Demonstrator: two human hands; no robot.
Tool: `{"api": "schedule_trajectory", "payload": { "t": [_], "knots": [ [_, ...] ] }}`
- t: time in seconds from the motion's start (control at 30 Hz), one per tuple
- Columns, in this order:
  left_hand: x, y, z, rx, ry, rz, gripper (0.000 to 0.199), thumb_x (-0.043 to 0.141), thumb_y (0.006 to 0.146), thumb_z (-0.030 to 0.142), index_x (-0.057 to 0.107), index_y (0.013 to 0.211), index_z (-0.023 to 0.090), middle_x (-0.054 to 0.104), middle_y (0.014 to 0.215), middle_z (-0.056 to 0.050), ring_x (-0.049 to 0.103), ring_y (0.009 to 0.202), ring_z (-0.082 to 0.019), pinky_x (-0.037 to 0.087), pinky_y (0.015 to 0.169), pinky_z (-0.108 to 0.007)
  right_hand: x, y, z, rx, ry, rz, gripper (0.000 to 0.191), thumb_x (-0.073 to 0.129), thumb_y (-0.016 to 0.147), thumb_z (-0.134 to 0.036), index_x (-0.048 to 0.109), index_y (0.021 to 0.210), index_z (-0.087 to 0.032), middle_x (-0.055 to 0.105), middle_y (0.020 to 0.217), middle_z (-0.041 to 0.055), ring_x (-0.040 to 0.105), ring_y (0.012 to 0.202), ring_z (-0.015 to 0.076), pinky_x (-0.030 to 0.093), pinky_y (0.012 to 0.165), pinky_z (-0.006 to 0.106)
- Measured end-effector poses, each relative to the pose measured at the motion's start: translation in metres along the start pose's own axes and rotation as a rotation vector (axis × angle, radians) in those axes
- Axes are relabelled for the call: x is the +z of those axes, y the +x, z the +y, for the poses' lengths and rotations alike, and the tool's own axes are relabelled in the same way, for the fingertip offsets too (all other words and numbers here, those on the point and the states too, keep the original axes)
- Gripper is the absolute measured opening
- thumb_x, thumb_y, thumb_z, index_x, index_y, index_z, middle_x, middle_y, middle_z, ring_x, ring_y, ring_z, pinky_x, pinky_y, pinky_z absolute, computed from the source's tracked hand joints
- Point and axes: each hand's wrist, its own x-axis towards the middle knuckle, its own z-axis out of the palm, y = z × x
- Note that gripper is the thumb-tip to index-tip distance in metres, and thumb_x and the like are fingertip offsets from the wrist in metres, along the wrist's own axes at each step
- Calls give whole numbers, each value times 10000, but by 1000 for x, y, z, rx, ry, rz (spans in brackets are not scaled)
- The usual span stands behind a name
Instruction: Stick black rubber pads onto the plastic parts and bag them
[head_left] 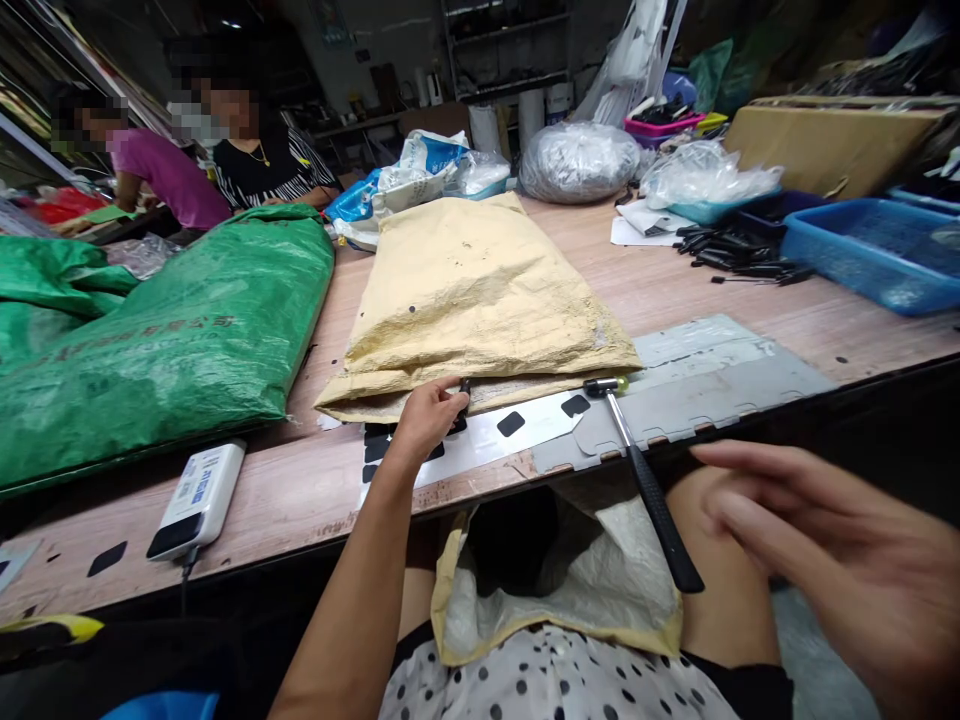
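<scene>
My left hand [429, 418] is at the near edge of the table, its thumb and fingers pinched on a small black piece [465, 388]. Beneath it lies a white sheet [487, 445] with several black rounded square pads [511, 424], partly covered by the hand. My right hand [817, 540], blurred, hovers to the right over my lap. Its fingers are loosely extended with nothing visible in them. Between the hands a small hammer [637, 470] lies with its head on the table and its black handle jutting over the edge. An open sack [555, 620] rests on my lap.
A yellow sack [480, 290] lies flat beyond my left hand, with a green sack [172, 340] left of it. A white power bank [199, 500] sits nearer. At right are a grey board [720, 385], black parts [739, 255] and a blue tray [877, 250]. Two people sit behind.
</scene>
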Motion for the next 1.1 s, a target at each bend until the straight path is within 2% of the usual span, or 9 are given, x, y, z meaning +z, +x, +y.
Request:
{"api": "schedule_trajectory", "payload": {
  "t": [0.07,0.17,0.23,0.33,0.5,0.7,0.8,0.93,1.1],
  "knots": [
    [3,-10,4,-76,-247,-121,456,743,740,318,719,1155,130,641,681,2,566,566,-120,500,583,-252,19,16,6,0,-91,-34,408,645,884,-526,672,1222,-298,694,961,69,647,752,207,547,604,331],
    [10,-23,14,-185,-542,-280,493,826,688,303,716,1132,121,652,701,-10,586,573,-97,550,639,-261,43,26,29,-70,-301,-16,428,642,843,-541,681,1179,-278,665,942,65,633,827,232,542,698,370],
    [18,-30,19,-247,-667,-362,519,845,673,252,693,1161,158,652,699,8,603,577,-86,579,704,-283,55,25,44,-8,-248,-71,524,641,840,-545,623,1270,-246,641,914,57,621,766,209,534,670,354],
    [35,-34,20,-235,-734,-361,502,863,631,186,664,1091,188,693,775,2,668,672,-112,584,755,-298,66,21,54,153,17,-157,609,611,870,-529,495,1389,-233,599,802,3,556,606,153,457,523,283],
    [57,-30,8,37,-509,-256,366,872,633,264,642,900,164,688,754,9,598,621,-102,475,614,-228,69,24,47,314,326,-238,563,615,839,-511,513,1302,-209,564,629,-48,487,506,139,379,458,266],
    [58,-29,-1,371,71,-100,128,783,747,249,726,852,201,688,835,3,600,775,-157,442,716,-275,61,15,42,210,301,-207,437,625,887,-473,584,1224,-197,713,900,62,684,800,206,560,696,304],
    [57,-31,-2,431,143,-87,116,766,780,252,739,884,208,694,882,-11,613,822,-172,453,750,-289,62,6,33,110,266,-140,432,634,898,-442,549,1257,-218,719,1030,82,705,913,215,583,802,312],
    [57,-33,-4,464,161,-78,125,762,789,227,755,912,210,677,878,-14,613,833,-173,456,764,-294,69,-1,16,9,156,-207,433,588,933,-388,510,1328,-230,734,1051,80,716,898,205,596,793,309],
    [60,-33,-9,479,163,-28,147,767,780,186,766,924,213,644,838,-6,600,811,-164,453,751,-292,85,-5,9,-158,37,-231,477,519,970,-328,514,1437,-227,656,1362,83,630,1246,223,536,1047,348]
  ]
}}
